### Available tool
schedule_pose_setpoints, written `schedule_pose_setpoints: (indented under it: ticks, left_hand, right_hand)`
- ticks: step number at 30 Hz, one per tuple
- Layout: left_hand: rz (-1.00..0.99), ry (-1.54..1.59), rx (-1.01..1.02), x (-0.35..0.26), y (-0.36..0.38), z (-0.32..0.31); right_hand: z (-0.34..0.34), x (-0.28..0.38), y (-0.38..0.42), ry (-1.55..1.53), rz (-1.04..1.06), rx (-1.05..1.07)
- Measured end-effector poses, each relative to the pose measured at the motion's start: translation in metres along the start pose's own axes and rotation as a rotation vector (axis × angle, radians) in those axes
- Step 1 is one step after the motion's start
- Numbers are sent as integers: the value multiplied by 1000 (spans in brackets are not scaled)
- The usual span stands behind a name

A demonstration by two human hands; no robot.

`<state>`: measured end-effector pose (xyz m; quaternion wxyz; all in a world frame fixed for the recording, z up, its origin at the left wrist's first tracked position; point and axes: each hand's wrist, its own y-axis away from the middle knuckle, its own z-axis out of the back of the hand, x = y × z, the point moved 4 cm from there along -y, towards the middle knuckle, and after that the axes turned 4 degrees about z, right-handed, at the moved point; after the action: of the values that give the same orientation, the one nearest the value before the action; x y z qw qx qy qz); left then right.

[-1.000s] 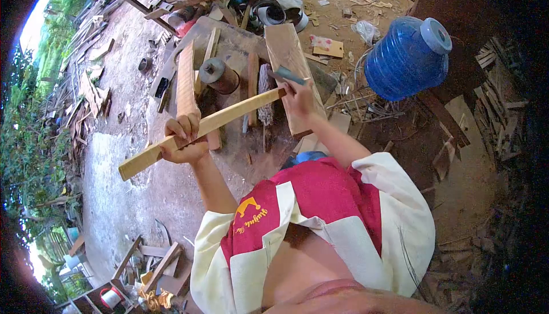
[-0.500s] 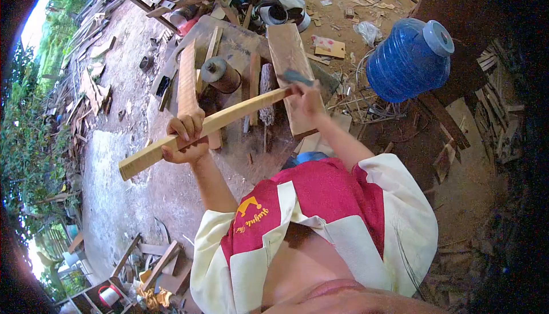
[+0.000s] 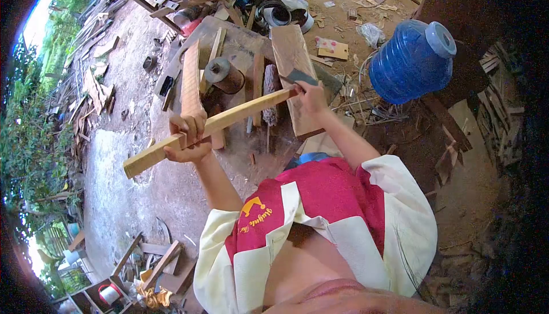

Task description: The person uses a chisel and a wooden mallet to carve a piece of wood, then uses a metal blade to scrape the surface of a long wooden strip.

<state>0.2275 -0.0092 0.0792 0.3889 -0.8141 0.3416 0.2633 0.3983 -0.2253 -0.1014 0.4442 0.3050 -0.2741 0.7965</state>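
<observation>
A long, squared wooden bar (image 3: 240, 111) slants across in front of me, its near end low on the left. My left hand (image 3: 189, 138) is closed around it close to that end. At the upper right end, my right hand (image 3: 312, 98) is closed on a flat, dark grey piece of sandpaper (image 3: 301, 77), pressed around the bar. The fingers there partly hide the bar's tip. Beneath that end lies a thick wooden plank (image 3: 290, 51). A rusty metal cylinder (image 3: 225, 75) stands just beyond the bar.
A big blue water jug (image 3: 409, 62) stands at the right. Several wood pieces, including a curved light slat (image 3: 191, 79), lie on the low work surface beyond my hands. Wood scraps litter the ground, and a compartment box (image 3: 91, 299) sits at the lower left.
The sandpaper and my right hand were blurred by motion and now show sharply, near the bar's upper end. The whole view has shifted slightly; my left hand keeps its hold.
</observation>
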Motion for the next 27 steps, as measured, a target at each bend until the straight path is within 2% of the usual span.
schedule_pose_setpoints:
  ticks: [1, 2, 4, 5, 8, 9, 11, 12, 14, 15, 16, 18, 20, 22, 24, 26, 27]
  left_hand:
    - [-20, 13, 43, 1, 0, 0]
    - [-26, 9, 40, 1, 3, 1]
    - [-17, 17, -146, 2, 7, 7]
    - [8, 60, -114, 4, 6, 13]
    - [-17, 15, -619, -2, 2, 24]
    - [-23, 18, -620, -5, 1, 37]
    - [101, -45, -937, -12, 9, 85]
    - [97, -39, -940, -15, 10, 89]
    - [68, 32, -1088, -20, 20, 96]
    - [8, 33, -1113, -20, 21, 86]
    - [5, 34, -1114, -21, 23, 87]
    - [14, 92, -985, -18, 26, 89]
    - [21, 82, -1014, -18, 26, 81]
    - [-85, 167, -798, -19, 18, 57]
    - [-119, 126, -851, -17, 13, 49]
    - [-155, 156, -673, -17, 8, 44]
    - [-146, 155, -614, -16, 8, 45]
  right_hand:
    - [1, -8, -3, 129, -7, 49]
    - [2, -14, -4, 128, 0, 53]
    - [1, -32, -8, 182, -107, 62]
    - [-3, -44, -9, 179, -155, 68]
    - [-14, -66, -10, 118, -213, 56]
    - [-14, -64, -9, 121, -207, 56]
    - [-10, -53, -1, -18, -166, 9]
    - [-14, -55, 1, -14, -160, 10]
    - [-25, -60, 3, 148, -12, -85]
    - [-24, -59, 3, 148, -8, -87]
    - [-22, -57, 5, 149, 10, -103]
    - [-15, -52, 8, 151, 27, -115]
    - [-2, -32, 8, 275, -7, 12]
    - [3, 9, 6, -49, -34, 323]
    - [11, 76, 14, -227, -58, 443]
    - [-10, 105, 19, -263, 339, 219]
    - [-15, 116, 23, -263, 330, 222]
